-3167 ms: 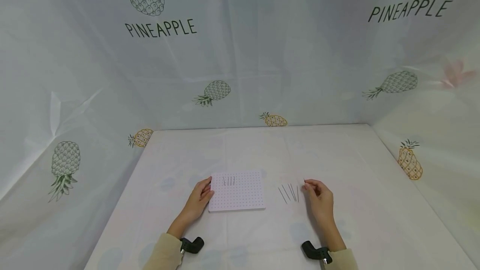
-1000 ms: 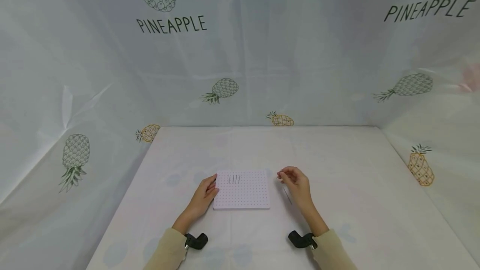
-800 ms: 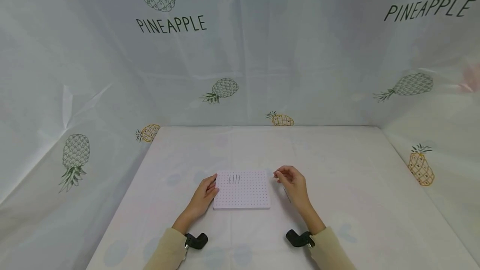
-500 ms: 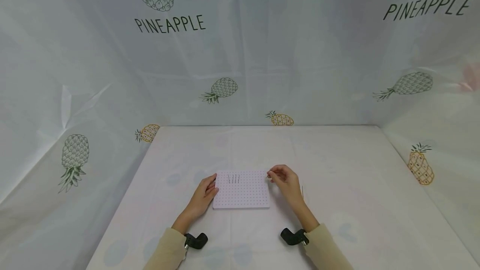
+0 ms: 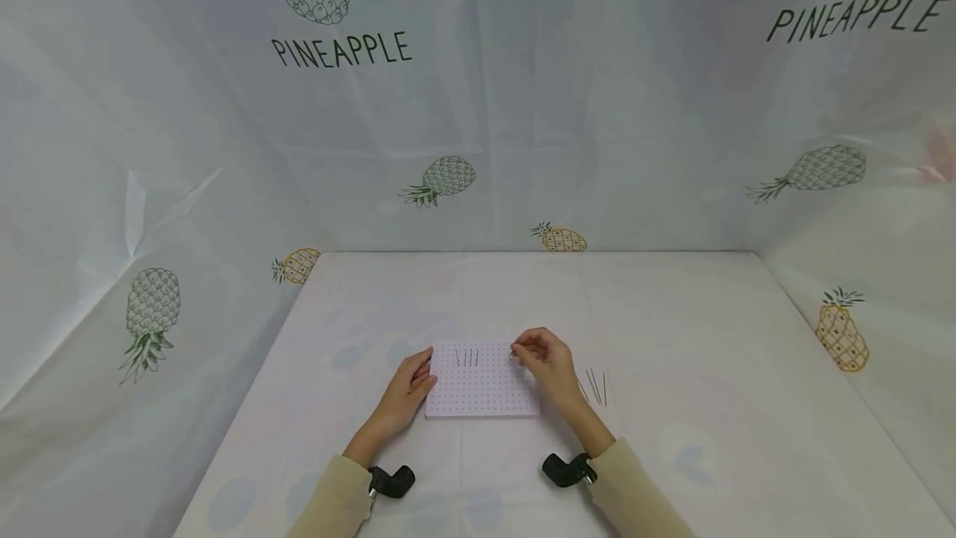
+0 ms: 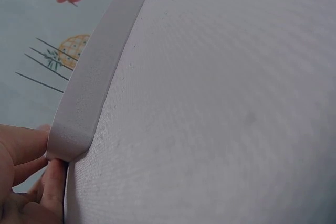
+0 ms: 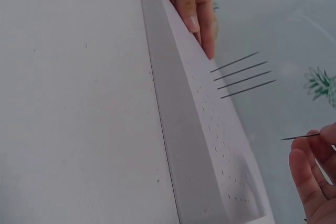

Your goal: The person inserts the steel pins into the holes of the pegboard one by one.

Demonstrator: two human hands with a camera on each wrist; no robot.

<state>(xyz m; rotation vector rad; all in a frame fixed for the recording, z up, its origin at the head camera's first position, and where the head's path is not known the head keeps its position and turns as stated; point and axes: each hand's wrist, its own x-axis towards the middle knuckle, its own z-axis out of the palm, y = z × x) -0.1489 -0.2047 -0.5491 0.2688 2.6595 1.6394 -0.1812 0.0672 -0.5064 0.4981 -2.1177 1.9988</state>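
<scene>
In the head view, a white pegboard (image 5: 478,395) with a grid of small holes lies flat on the table. Several thin dark needles (image 7: 244,80) stand in a row near its far left part. My left hand (image 5: 403,395) grips the board's left edge, the thumb over the top. Above the far right part of the board, my right hand (image 5: 548,365) pinches a needle (image 7: 298,137) between thumb and fingertips. The right wrist view shows the needle's tip free, apart from the board.
Several loose needles (image 5: 593,386) lie on the white-covered table (image 5: 672,314) right of the board, partly hidden by my right forearm. A pineapple-print sheet (image 5: 635,106) rises behind the table and at both sides.
My right hand has moved left from beside the loose needles to over the board, carrying one needle. The loose needles show again behind the forearm. My left hand keeps its grip on the board.
</scene>
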